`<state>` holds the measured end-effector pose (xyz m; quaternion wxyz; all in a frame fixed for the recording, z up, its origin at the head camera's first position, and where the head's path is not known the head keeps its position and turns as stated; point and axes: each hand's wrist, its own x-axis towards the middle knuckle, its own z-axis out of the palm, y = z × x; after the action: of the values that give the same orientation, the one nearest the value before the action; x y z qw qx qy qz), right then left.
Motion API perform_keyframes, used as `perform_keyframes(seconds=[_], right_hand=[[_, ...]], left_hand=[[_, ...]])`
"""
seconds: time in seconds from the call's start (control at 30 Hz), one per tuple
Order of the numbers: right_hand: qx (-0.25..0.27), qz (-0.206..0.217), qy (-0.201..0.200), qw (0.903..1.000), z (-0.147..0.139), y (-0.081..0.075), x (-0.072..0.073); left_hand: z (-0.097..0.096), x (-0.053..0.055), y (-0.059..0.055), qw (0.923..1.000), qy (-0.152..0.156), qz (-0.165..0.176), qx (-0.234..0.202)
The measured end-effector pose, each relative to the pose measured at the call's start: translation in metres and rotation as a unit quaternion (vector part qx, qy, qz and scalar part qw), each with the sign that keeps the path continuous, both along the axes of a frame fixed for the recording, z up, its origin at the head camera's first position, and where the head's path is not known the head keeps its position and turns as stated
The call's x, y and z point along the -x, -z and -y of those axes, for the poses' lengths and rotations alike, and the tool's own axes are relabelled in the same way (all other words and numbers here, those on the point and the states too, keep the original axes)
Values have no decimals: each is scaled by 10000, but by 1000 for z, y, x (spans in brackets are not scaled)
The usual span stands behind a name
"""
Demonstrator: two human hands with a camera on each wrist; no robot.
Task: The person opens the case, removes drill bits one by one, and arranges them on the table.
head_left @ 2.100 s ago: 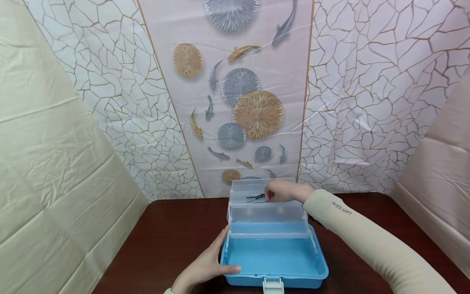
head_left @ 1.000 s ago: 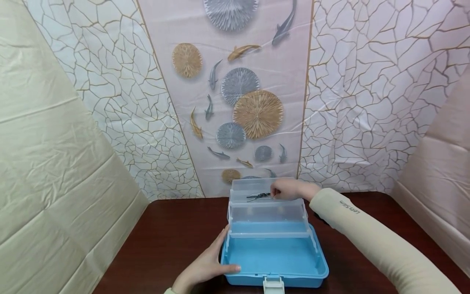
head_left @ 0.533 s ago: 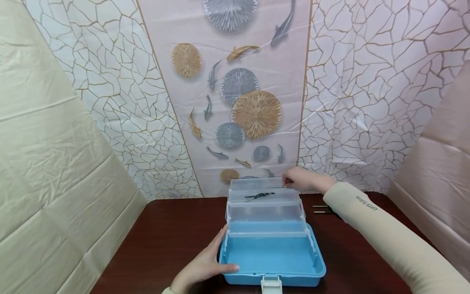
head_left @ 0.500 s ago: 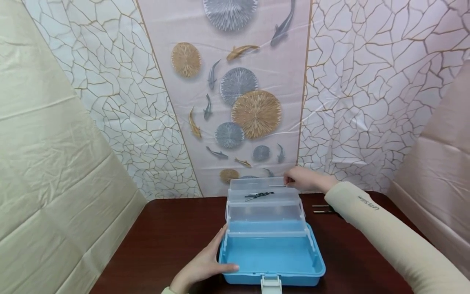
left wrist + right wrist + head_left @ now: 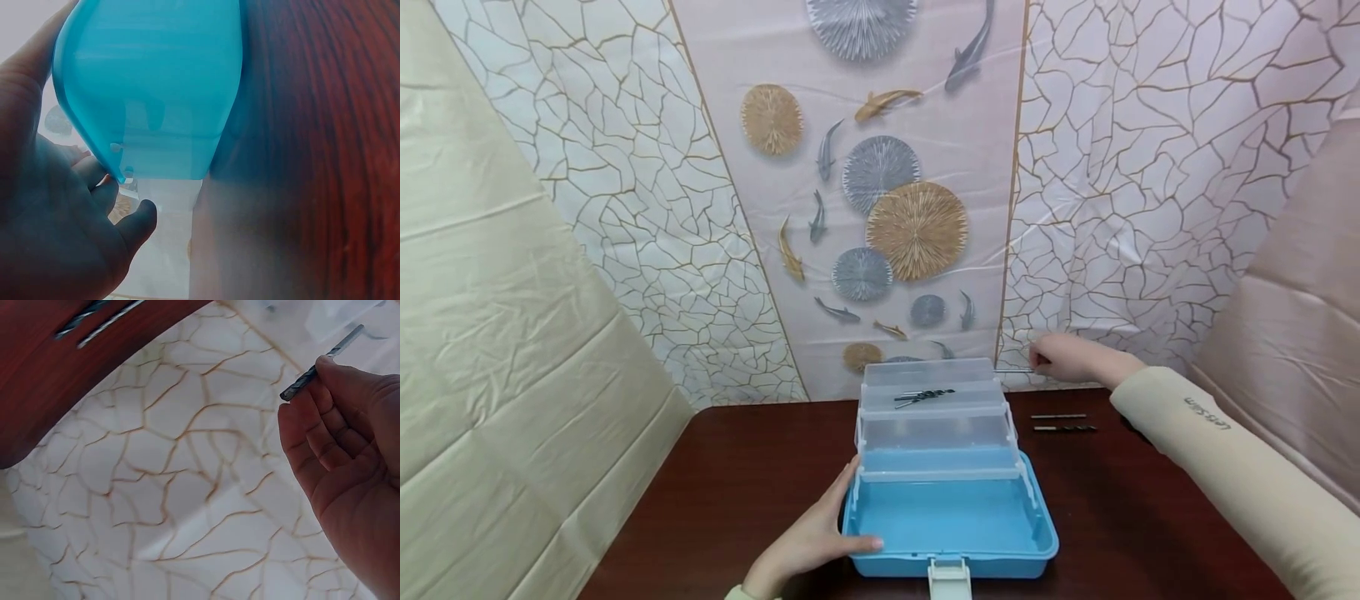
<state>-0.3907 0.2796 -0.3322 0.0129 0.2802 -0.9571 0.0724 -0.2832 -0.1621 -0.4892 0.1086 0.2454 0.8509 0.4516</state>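
Thumb and fingers of the right hand point(image 5: 1063, 357) pinch a slim drill bit point(image 5: 304, 381), held in the air to the right of the raised clear trays point(image 5: 936, 432). The left hand point(image 5: 808, 533) is spread wide at the blue box point(image 5: 1000, 568), thumb on its front rim, fingers along its left side. More drill bits point(image 5: 925, 396) lie together in an upper tray, and two loose bits point(image 5: 1064, 428) rest side by side on the dark red table point(image 5: 760, 467)
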Motion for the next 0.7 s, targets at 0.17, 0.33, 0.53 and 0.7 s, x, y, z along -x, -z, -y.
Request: perform_keyframes(seconds=[0.17, 0.33, 0.53, 0.7], right_hand=[[-105, -85, 130, 9998, -15, 6, 0], [-63, -242, 176, 9995, -26, 12, 1], [72, -222, 326, 9992, -37, 18, 2], [92, -366, 449, 9983, -51, 20, 7]], left_hand=[[0, 0, 0, 10000, 29, 14, 6], [0, 1, 3, 9999, 47, 120, -24], [2, 0, 6, 9997, 86, 222, -79], [1, 1, 3, 9997, 55, 227, -93]])
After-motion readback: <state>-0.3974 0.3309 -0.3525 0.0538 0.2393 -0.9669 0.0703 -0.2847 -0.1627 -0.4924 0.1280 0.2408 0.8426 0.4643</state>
